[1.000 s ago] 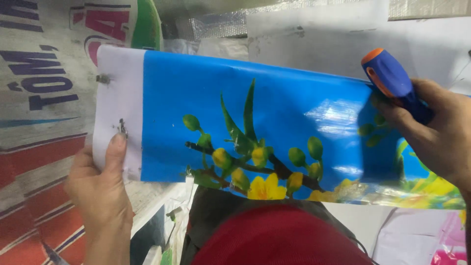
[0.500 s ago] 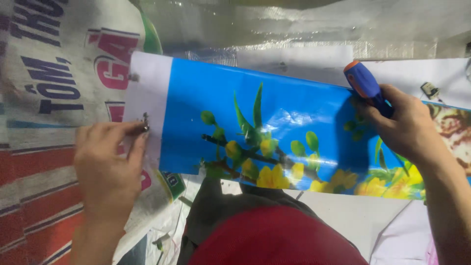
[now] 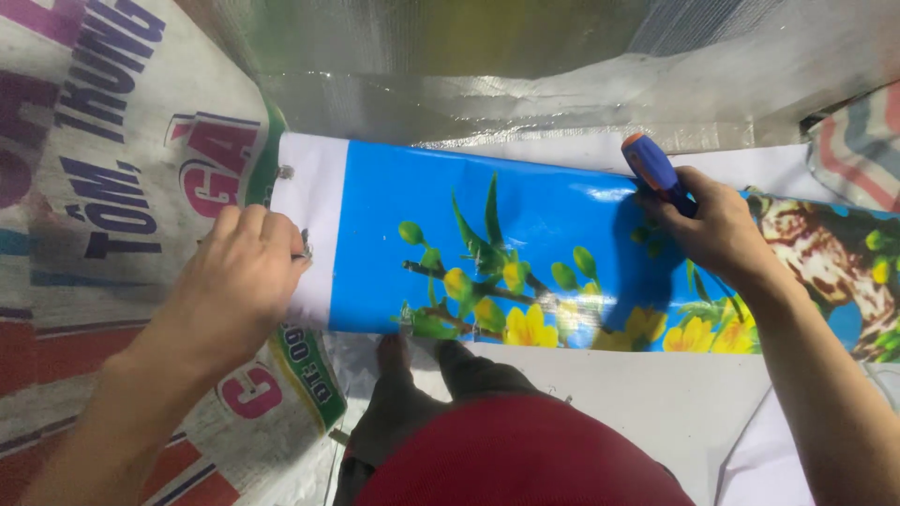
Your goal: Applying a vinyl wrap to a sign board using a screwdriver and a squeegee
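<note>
A glossy blue banner [image 3: 525, 234] printed with yellow flowers and green buds stretches across the view, with a white margin at its left end. My left hand [image 3: 239, 281] presses on that white margin, fingers pinched at a small metal fastener [image 3: 305, 251]. A second small metal fastener [image 3: 285, 172] sits near the margin's top corner. My right hand [image 3: 717, 230] rests on the banner's upper edge and grips a screwdriver with a blue and orange handle [image 3: 656, 169]; its shaft is hidden by the hand.
A woven sack sheet with large printed letters [image 3: 112, 169] covers the surface at left. Silvery foil sheeting [image 3: 525, 84] lies behind the banner. White sheet [image 3: 656, 394] lies below it. My red-clad knee [image 3: 525, 468] and bare foot [image 3: 394, 356] show at the bottom.
My left hand has slid from the margin's lower edge up onto the fastener. My right hand with the screwdriver has stayed on the banner's top edge as the view shifted.
</note>
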